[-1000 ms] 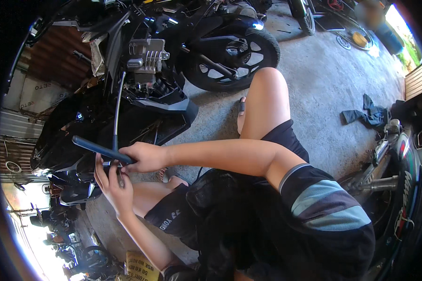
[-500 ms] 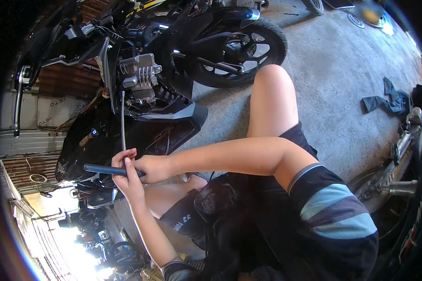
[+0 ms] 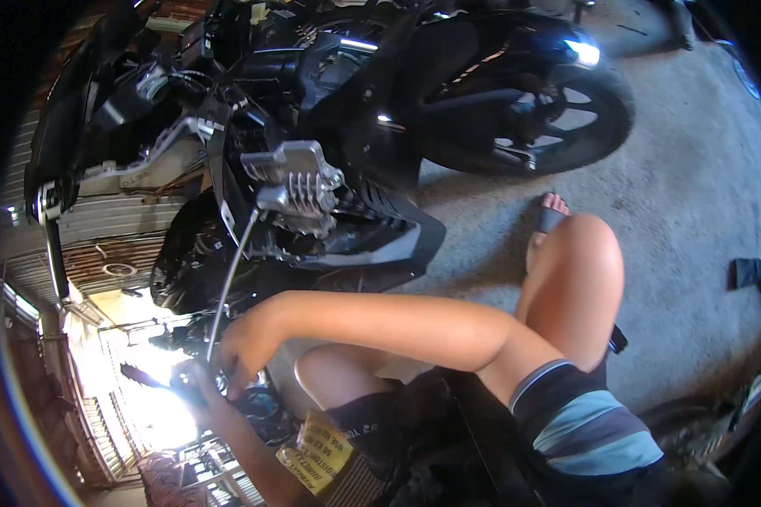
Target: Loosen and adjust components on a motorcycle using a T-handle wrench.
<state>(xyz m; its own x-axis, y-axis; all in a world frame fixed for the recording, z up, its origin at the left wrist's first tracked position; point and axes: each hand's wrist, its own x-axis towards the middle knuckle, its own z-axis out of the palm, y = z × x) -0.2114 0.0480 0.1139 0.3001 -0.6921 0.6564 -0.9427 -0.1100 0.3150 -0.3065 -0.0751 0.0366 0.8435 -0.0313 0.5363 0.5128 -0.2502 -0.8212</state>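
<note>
A long silver bar tool (image 3: pixel 232 279) runs from the finned silver engine part (image 3: pixel 300 190) on the black scooter (image 3: pixel 372 101) down to its dark handle (image 3: pixel 144 376). My left hand (image 3: pixel 207 393), partly washed out by bright light, is closed on that handle. My right hand (image 3: pixel 249 342) is beside the bar's lower end, its curved fingers smeared by motion; whether they grip anything I cannot make out.
My bent legs (image 3: pixel 579 262) lie beside the scooter on the concrete floor (image 3: pixel 685 186). A yellow printed sack (image 3: pixel 313 452) is below at left, a dark cloth (image 3: pixel 748 275) at far right, another vehicle's parts (image 3: pixel 702 431) at lower right. Bright light enters at left.
The view has swung, so the scooter appears larger and farther right. My hands and the tool handle have moved lower, and my right hand has shifted off the handle toward the bar.
</note>
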